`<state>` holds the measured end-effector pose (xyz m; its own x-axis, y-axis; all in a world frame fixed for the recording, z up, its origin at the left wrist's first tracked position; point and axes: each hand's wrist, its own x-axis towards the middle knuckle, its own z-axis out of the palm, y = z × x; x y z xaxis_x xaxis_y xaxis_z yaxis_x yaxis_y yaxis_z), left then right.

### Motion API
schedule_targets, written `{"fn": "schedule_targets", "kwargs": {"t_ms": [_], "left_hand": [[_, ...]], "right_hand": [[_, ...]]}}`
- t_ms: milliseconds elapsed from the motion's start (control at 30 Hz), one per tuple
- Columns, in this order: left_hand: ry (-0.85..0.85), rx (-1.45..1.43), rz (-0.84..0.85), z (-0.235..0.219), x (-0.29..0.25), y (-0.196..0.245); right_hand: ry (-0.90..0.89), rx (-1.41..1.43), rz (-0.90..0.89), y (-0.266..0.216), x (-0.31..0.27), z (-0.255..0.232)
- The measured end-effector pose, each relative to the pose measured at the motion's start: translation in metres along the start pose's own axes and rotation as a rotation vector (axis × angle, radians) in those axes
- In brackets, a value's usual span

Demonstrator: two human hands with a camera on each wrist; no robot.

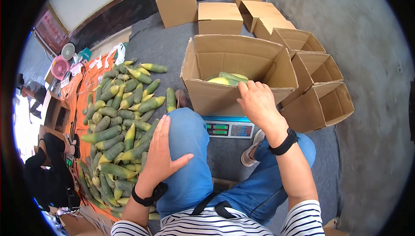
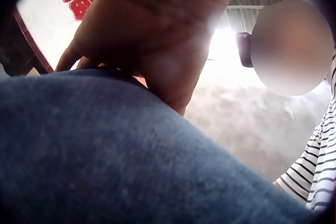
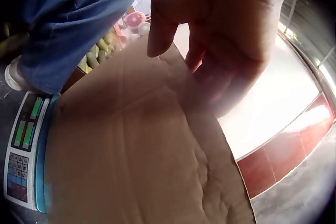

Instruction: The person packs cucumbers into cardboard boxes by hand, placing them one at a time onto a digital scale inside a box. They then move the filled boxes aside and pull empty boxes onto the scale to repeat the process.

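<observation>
My right hand point(image 1: 259, 106) is at the near rim of an open cardboard box point(image 1: 220, 100); its fingers curl over the edge, with the thumb on the outer wall in the right wrist view. A few green radishes point(image 1: 224, 81) lie inside the box, partly hidden by its near wall. Under the box is a digital scale point(image 1: 229, 129) with lit green displays and a keypad. My left hand point(image 1: 161, 154) rests on the left knee of my jeans point(image 1: 188, 141), fingers straight and thumb spread, holding nothing.
A large pile of green radishes point(image 1: 116, 145) covers an orange sheet point(image 1: 75, 89) on the left. Several open cardboard boxes point(image 1: 320, 69) stand to the right and at the back, along a grey wall point(image 1: 363, 41). Another person point(image 1: 49, 175) is at the far left.
</observation>
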<state>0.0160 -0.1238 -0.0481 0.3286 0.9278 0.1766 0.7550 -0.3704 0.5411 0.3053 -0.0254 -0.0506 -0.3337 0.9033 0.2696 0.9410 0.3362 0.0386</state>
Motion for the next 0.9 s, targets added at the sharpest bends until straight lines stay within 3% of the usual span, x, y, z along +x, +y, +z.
{"fn": "schedule_targets", "kwargs": {"t_ms": [133, 200, 333, 400, 433, 467, 500, 533, 567, 700, 767, 867, 900], "left_hand": [[0.015, 0.008, 0.017, -0.002, -0.002, -0.003], [0.019, -0.004, 0.016, -0.003, -0.001, -0.005], [0.045, 0.000, 0.055, -0.002, -0.003, -0.011], [0.056, 0.005, 0.044, -0.003, -0.004, -0.012], [0.051, 0.003, 0.052, -0.003, -0.004, -0.013], [0.056, 0.004, 0.042, -0.003, -0.005, -0.013], [0.054, 0.005, 0.042, -0.003, -0.006, -0.014], [0.053, 0.004, 0.044, -0.003, -0.006, -0.015], [0.055, 0.000, 0.041, -0.002, -0.006, -0.015], [0.045, -0.035, 0.040, 0.000, -0.006, -0.011], [0.042, -0.037, 0.045, 0.002, -0.005, -0.009], [0.035, -0.022, 0.073, 0.005, -0.004, -0.009], [0.036, -0.021, 0.067, 0.005, -0.003, -0.009]], "right_hand": [[0.023, 0.058, 0.005, 0.005, 0.001, -0.004], [0.267, 0.179, 0.001, 0.007, 0.002, -0.015], [0.510, 0.598, 0.024, -0.016, -0.007, -0.086], [0.742, 0.823, -0.105, -0.032, -0.032, -0.120], [0.758, 0.803, -0.154, -0.042, -0.052, -0.145], [0.892, 1.155, -0.424, -0.049, -0.061, -0.150], [0.809, 1.520, -0.554, -0.054, -0.080, -0.174], [0.515, 1.600, -0.410, -0.061, -0.109, -0.214], [0.754, 1.664, -0.477, -0.059, -0.138, -0.214], [0.552, 1.776, -0.600, -0.072, -0.147, -0.256], [0.762, 1.815, -0.439, -0.092, -0.145, -0.262], [0.831, 1.895, -0.440, -0.098, -0.137, -0.269], [0.827, 1.847, -0.364, -0.103, -0.135, -0.272]]}}
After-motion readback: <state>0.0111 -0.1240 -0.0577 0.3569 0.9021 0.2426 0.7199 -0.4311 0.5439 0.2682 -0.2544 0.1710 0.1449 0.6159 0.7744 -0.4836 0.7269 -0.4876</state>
